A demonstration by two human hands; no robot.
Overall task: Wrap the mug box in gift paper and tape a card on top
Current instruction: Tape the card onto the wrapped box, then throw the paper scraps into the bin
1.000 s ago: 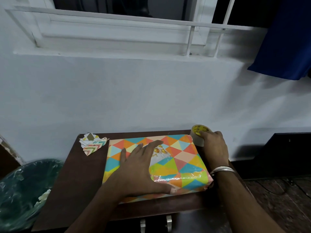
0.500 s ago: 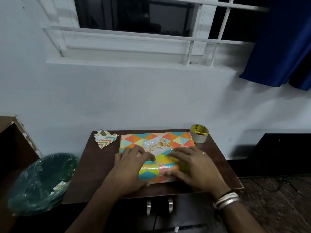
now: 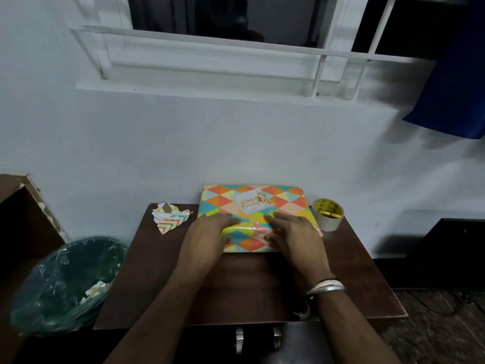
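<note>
Pressing on the lower half of the wrapped mug box point(image 3: 286, 203), both grips lie flat. The left grip point(image 3: 210, 232) rests with straight fingers on the box's lower left corner and the right grip point(image 3: 294, 233) does the same on its lower right, neither curled round anything. The box sits at the centre of the frame, at the upper edge of the dark tabletop point(image 3: 249, 285), by the white wall. Gift paper in coloured triangles covers every face that shows. A birthday card point(image 3: 253, 201) lies on top, toward the box's upper edge; the glossy sheen over and below it is probably tape, though the blur makes that hard to confirm. The tape roll point(image 3: 330, 214) stands just right of the box, untouched, and paper offcuts point(image 3: 170, 216) lie to its left. In my judgement wrap and card are both done; only a final smoothing seems left, and perhaps clearing scraps into the bin point(image 3: 65, 282) at lower left.
</note>
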